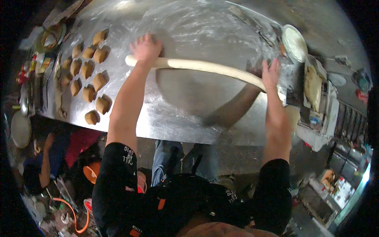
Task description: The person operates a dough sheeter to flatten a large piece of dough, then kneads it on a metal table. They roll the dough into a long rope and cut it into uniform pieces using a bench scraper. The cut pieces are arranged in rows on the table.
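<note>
"So, where's the dough (205, 66)?"
"Across the table (177, 122)."
"Grip?"
"Left hand (147, 49) and right hand (271, 75) rest on the dough, fingers extended, unclasped; brown lumps (87, 69) lie at the table's left."

A dough-making kitchen, workaday and crowded: a broad metal table (181, 128) smeared with white powder (169, 19) carries a long pale dough roll (205, 66) and loose rows of brown dough pieces (87, 69), with a bowl (295, 43) of white powder at its right end. An orange hose (69, 204) curls over the cluttered floor (237, 160) below, near an orange container (90, 173); the dim, warped edges leave it unclear whether this is a bakery's workroom or a home
</note>
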A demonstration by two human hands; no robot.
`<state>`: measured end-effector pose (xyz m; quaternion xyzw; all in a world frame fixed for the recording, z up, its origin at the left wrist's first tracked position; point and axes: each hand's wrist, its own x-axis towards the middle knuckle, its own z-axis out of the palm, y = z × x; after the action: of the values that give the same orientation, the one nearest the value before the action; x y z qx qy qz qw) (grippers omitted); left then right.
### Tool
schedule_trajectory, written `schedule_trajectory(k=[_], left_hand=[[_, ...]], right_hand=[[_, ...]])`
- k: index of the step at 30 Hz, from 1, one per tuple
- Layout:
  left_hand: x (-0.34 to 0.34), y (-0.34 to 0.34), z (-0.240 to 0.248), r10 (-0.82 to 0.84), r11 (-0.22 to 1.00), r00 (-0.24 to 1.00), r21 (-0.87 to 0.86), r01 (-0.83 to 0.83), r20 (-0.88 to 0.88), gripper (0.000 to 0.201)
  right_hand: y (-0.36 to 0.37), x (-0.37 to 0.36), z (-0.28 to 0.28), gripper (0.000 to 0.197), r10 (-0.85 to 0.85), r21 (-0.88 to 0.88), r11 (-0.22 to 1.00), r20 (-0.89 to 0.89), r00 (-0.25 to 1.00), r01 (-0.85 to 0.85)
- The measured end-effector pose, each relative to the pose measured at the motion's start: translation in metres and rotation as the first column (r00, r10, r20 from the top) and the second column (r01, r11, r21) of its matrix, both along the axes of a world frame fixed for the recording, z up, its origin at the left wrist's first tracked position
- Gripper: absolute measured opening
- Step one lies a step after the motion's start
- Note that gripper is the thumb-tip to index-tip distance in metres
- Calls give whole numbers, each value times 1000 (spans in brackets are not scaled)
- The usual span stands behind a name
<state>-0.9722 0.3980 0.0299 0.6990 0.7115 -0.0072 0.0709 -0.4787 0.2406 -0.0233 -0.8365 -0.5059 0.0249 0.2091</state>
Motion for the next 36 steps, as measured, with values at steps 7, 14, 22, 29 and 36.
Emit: schedule_trajectory(k=[7,14,22,29,36], left_hand=[[-69,-144,-18,-108,993,993,-43,106,-41,71],[-91,-175,-25,-274,955,960,99,278,-55,65],[16,-71,1,-140,937,943,348,28,303,64],[5,-282,-30,-107,994,991,7,107,79,56],[7,-284,-13,-96,991,994,97,90,55,54]], right_hand=[[-167,-61,16,80,322,-404,882,138,936,-244],[-177,-81,56,83,376,-387,852,-18,927,-353],[38,1,18,24,470,216,862,-8,882,-458],[94,212,25,24,92,-383,919,429,899,89],[77,293,-5,21,357,-410,902,526,772,-138]])
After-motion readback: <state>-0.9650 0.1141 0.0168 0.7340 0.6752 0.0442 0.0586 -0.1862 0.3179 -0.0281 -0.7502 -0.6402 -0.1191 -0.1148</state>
